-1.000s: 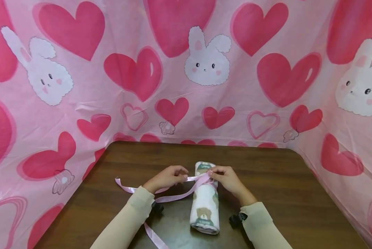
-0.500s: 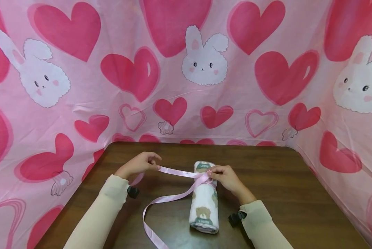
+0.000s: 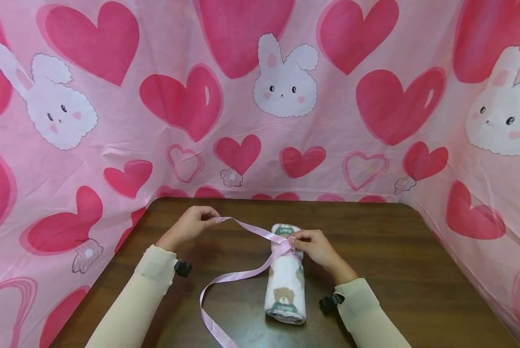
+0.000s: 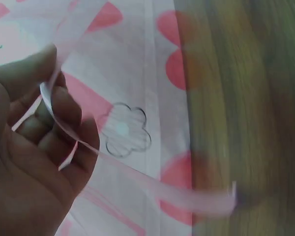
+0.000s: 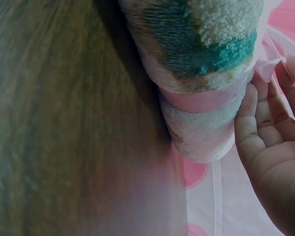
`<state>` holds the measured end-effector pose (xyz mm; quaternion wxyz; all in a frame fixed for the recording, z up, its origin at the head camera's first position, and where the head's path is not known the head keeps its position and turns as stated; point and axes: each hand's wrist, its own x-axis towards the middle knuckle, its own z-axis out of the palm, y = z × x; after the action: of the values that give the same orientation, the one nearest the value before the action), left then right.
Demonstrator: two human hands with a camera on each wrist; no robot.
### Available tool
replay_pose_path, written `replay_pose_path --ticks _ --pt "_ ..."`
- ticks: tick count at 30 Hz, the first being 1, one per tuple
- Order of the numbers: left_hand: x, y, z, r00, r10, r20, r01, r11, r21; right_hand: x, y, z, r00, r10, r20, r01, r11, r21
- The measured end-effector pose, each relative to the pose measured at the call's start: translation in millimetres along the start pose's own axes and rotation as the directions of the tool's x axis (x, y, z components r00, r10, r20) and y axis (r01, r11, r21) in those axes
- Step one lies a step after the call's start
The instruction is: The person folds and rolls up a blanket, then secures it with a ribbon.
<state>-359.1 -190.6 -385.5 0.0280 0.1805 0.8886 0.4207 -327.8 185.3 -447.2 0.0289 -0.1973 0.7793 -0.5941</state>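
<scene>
A rolled white towel (image 3: 287, 285) with a bear print lies on the table, its long side running away from me. Pink satin ribbon (image 3: 246, 274) goes round its far part, seen as a band in the right wrist view. My left hand (image 3: 191, 225) pinches one ribbon tail up and left of the roll; in the left wrist view the strip runs between thumb and fingers (image 4: 64, 105). My right hand (image 3: 318, 249) pinches the ribbon where it crosses on top of the towel (image 5: 201, 59). The other tail curves left and toward me on the table.
The dark wooden table (image 3: 373, 270) has rounded far corners. A pink cloth (image 3: 242, 116) with hearts and rabbits hangs behind it and along both sides. Small black cameras sit on both wrists.
My left hand has moved left and away from me, drawing the ribbon tail out from near the roll. My right hand stays at the crossing. The towel has barely moved.
</scene>
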Motion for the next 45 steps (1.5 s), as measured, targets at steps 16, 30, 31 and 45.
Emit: replay_pose_path --ticks 16,30,31,45 --pt "-9.6 55.5 2.1 0.975 0.221 0.002 -0.210 0.925 0.317 4.3 14.9 -0.2 0.999 0.026 -0.039 -0.027 0.999 -0.032" --pt "-19.1 122.7 81.1 0.893 0.442 0.089 -0.421 0.747 0.514 -5.8 -22.9 1.5 0.998 0.056 -0.012 -0.056 0.997 -0.047" --pt "-19.1 126.2 87.1 0.889 0.446 0.109 -0.435 0.743 0.508 -5.6 -22.2 1.3 0.998 0.056 -0.011 -0.056 0.997 -0.046" --pt "-37.0 125.0 171.8 0.854 0.383 0.351 -0.511 0.739 0.438 -5.2 -21.9 0.4 0.999 0.038 -0.005 -0.039 0.998 -0.043"
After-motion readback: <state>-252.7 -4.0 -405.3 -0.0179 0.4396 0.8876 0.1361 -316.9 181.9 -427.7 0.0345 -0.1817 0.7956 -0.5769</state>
